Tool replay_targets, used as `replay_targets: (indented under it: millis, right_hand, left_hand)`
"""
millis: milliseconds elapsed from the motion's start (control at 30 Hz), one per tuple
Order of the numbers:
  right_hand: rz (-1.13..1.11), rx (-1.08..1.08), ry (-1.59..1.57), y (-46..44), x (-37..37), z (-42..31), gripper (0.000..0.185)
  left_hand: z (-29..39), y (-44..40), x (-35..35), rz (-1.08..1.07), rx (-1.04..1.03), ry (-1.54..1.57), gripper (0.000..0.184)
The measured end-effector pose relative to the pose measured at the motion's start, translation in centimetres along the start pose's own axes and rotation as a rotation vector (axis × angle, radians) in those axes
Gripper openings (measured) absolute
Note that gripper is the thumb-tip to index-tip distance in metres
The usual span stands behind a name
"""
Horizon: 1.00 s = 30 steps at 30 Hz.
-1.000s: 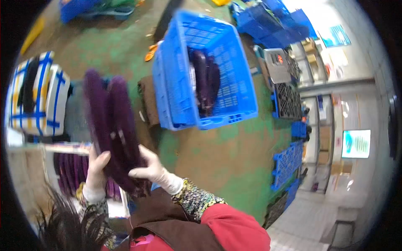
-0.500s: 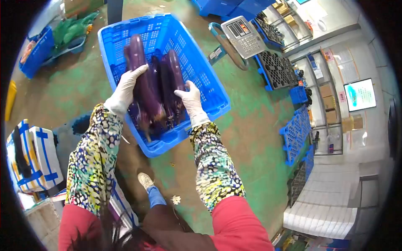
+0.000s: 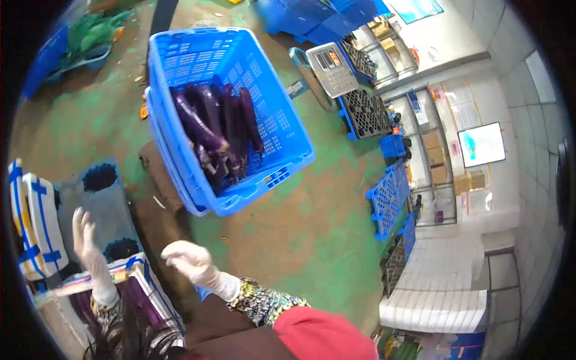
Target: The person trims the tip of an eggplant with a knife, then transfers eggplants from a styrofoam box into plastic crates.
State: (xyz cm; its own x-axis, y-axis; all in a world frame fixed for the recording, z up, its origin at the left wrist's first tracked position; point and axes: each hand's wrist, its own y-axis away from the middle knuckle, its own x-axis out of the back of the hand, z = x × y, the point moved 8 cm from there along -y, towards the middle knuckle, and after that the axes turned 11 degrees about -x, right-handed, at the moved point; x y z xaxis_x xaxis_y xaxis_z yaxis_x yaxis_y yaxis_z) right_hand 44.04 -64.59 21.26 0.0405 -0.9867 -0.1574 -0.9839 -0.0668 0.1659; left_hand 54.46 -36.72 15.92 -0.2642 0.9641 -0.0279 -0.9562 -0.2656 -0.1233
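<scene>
Several dark purple eggplants [image 3: 210, 114] lie in a blue plastic crate [image 3: 294, 150], which seems to rest on another blue crate. Below and left of it, my left hand [image 3: 86, 237] is raised with its fingers stretched out and nothing in it. My right hand [image 3: 191, 261] hangs in the air below the crate, fingers bent but apart, also holding nothing. Both hands wear white gloves. Near my left wrist, more eggplants [image 3: 141, 303] lie in a white box [image 3: 153, 279] at the lower left, partly hidden by hair.
A scale with a lit display [image 3: 332, 70] stands right of the crate. Black pallets [image 3: 365, 114] and a blue pallet [image 3: 389, 198] line the right side, before shelves. A white box with blue tape [image 3: 45, 225] is at the left. Green netting [image 3: 96, 30] lies at the upper left.
The eggplants that my hands carried over are now in the blue crate. Both hands have let go and moved back down and left, toward the white box.
</scene>
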Motion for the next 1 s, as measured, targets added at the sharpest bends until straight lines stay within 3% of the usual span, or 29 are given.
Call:
replay_targets:
  millis: [67,167,233,267,300,333,367,433,467,533,633,700,800,833,867,900,933,1000]
  right_hand:
    - [-0.171,0.186,0.151,-0.3,-6.0,-1.4,0.018]
    - [-0.331,0.109,0.278,0.0,-12.5,1.8,0.015]
    - [-0.365,-0.093,0.423,0.4,-15.5,4.6,0.013]
    - [-0.368,-0.315,0.374,1.2,-16.4,8.5,0.014]
    - [-0.376,-0.107,0.522,1.6,-18.7,8.8,0.016]
    - [-0.385,-0.350,0.371,3.3,-19.3,13.4,0.017]
    - [-0.409,-0.582,0.307,4.6,-21.9,15.3,0.017]
    - [-0.470,-0.699,0.329,7.9,-25.2,21.6,0.018]
    - [-0.608,-0.555,0.396,9.2,-27.2,24.8,0.019]
    - [-0.652,-0.818,0.312,13.1,-30.2,31.8,0.024]
    - [-0.679,-0.961,0.374,16.6,-33.3,42.3,0.028]
    - [-0.552,-1.111,0.405,17.0,-35.6,46.1,0.032]
    - [-0.432,-1.139,0.307,16.1,-38.2,52.7,0.037]
    - [-0.344,-1.204,0.176,16.0,-38.5,55.0,0.038]
    - [-0.321,-1.260,0.182,16.0,-39.1,56.8,0.039]
    - [-0.289,-1.293,0.316,16.3,-39.3,58.3,0.040]
    - [-0.178,-1.321,0.512,16.7,-38.8,60.4,0.042]
    - [-0.146,-1.359,0.564,18.3,-38.4,61.5,0.041]
  left_hand:
    - [-3.2,3.9,10.4,0.168,0.024,-0.022,0.045]
    - [-4.3,13.3,22.2,0.436,0.176,-0.117,0.044]
    - [-3.0,19.1,26.7,0.518,0.151,-0.304,0.045]
    - [-4.2,22.6,29.8,0.554,0.194,-0.266,0.043]
    - [-6.1,27.1,33.0,0.570,0.288,-0.350,0.043]
    - [-6.8,32.1,34.1,0.761,0.324,-0.223,0.044]
    - [-7.3,35.7,35.9,0.868,0.454,-0.285,0.046]
    - [-11.2,43.1,38.8,1.005,0.434,-0.077,0.051]
    - [-12.1,45.0,39.3,1.010,0.486,-0.081,0.051]
    - [-13.6,46.8,41.2,0.999,0.505,0.001,0.056]
    - [-19.3,48.4,44.9,1.031,0.428,0.089,0.054]
    - [-22.6,45.5,47.3,0.521,0.264,-0.689,0.057]
    - [-29.8,42.1,51.2,0.495,0.562,-0.519,0.066]
    - [-29.0,39.7,51.9,0.440,0.616,-0.614,0.070]
    - [-32.6,39.2,53.1,0.387,0.635,-0.637,0.075]
    - [-35.8,39.0,53.9,0.344,0.646,-0.617,0.079]
    - [-36.0,38.0,54.2,0.286,0.772,-0.824,0.081]
    - [-34.4,36.9,53.5,0.197,0.758,-0.978,0.081]
